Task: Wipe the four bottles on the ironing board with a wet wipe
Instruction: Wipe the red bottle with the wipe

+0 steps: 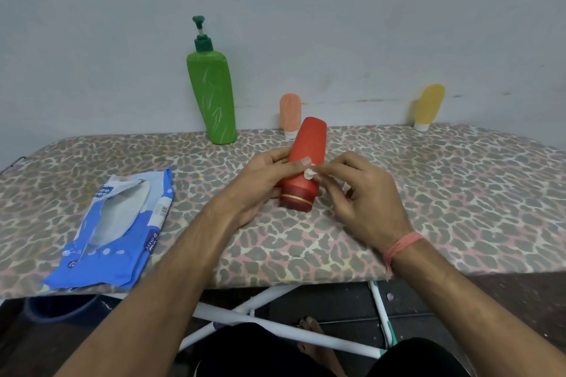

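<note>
The ironing board (pixel 428 193) is seen covered in a soft leopard-print fabric of grey, pink and cream, stretched flat over white tubular legs (pixel 275 330). At its left, a crinkled blue-and-white wipe packet (pixel 116 232) of glossy film is laid open.

Against the wall, the green pump bottle (pixel 213 95) is stood upright; it is tall, flat-sided plastic with a darker pump head. The red bottle (pixel 306 162) is held tilted just above the board's middle, cap end toward the person; it is smooth, matte and tube-shaped, with a gold band round its dark red cap. It is gripped from the side by the left hand (pixel 260 184), the thumb laid across its body. A small scrunched white wet wipe (pixel 309 174) is pinched by the right hand (pixel 358 190) and pressed against the red bottle near its shoulder.

Behind it, the peach tube (pixel 290 113) and, well apart to the right, the yellow tube (pixel 430 105) are stood on their white caps, both small, rounded and translucent-looking.

The task is judged to be partway: one bottle is being wiped, and whether the other three have been cleaned cannot be told.
</note>
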